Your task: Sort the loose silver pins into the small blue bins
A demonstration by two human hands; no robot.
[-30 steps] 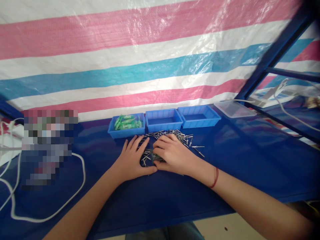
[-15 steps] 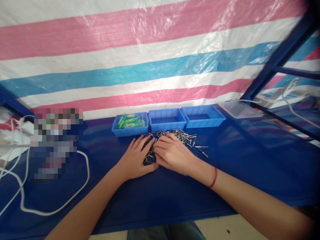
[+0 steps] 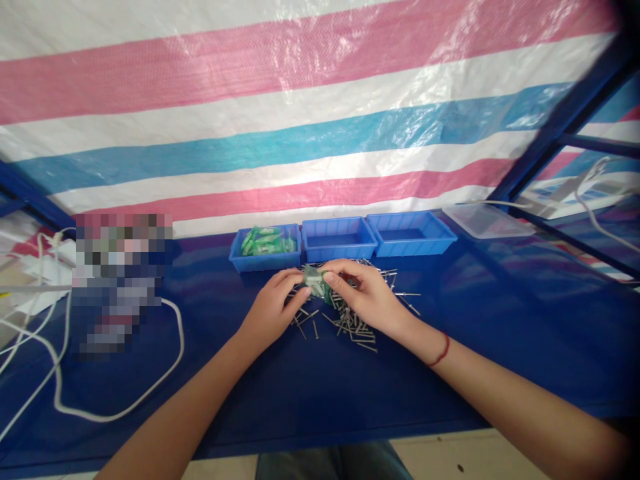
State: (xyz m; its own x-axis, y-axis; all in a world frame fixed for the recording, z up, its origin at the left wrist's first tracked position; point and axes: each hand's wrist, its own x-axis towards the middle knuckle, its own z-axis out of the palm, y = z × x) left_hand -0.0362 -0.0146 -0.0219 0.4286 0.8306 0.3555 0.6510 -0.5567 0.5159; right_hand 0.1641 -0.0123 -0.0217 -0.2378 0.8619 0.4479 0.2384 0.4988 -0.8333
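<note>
My left hand (image 3: pixel 277 300) and my right hand (image 3: pixel 367 297) meet in the middle of the table, holding a small clear and green plastic packet (image 3: pixel 316 283) between them. Thumbs and fingertips pinch it from both sides; what is inside cannot be made out clearly. Beneath and around the hands lies a loose pile of thin metal blind rivets (image 3: pixel 355 327), partly covered by the fingers and the packet. Behind the left hand, a blue bin (image 3: pixel 265 265) is filled with several similar green packets (image 3: pixel 267 241).
Two more blue bins (image 3: pixel 340 252) (image 3: pixel 415 247) stand in a row with the filled one. A clear plastic lid (image 3: pixel 487 221) lies to their right. A white cable (image 3: pixel 183 347) loops over the table's left side beside a pixelated area. A striped sheet (image 3: pixel 300 147) hangs behind.
A green packet is now between both hands; before, the fingers were down in the rivets. The right hand has turned and moved slightly right, uncovering rivets at the near side.
</note>
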